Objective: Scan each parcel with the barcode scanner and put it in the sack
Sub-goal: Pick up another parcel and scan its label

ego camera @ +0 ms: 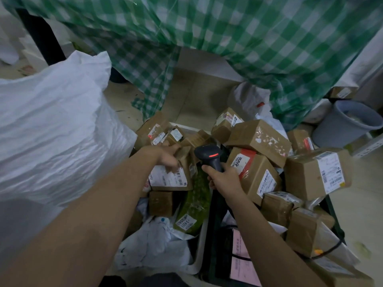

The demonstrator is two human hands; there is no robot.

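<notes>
My right hand [222,179] is clenched round the grip of the black handheld barcode scanner [209,156], thumb side up. The scanner's head points away from me, a red light showing on its top face. I take this scanner as the reference point for the positions below.

Just left of the scanner, my left hand [169,157] rests on a small brown cardboard parcel with a white printed label [173,176]. The fingers curl over the parcel's upper edge; the hand is blurred, so I cannot tell how firm the hold is. The label faces upward toward me, and the parcel sits on top of the heap, touching neighbouring boxes.

Right of the scanner, touching my right hand, lies a brown carton with red tape and a white label [252,172]. Beyond that, further right, a larger brown box with a long white label [317,172] sits tilted. Behind the scanner, more brown cartons are piled at angles.

Below the scanner, between my forearms, lies a green speckled soft package with a small white sticker [194,201].

Well left of the scanner stands the large white woven sack [51,125], its mouth edge raised. Behind the whole heap hangs a green and white checked cloth [228,38]. Far right of the scanner stands a grey plastic bucket [348,123].
</notes>
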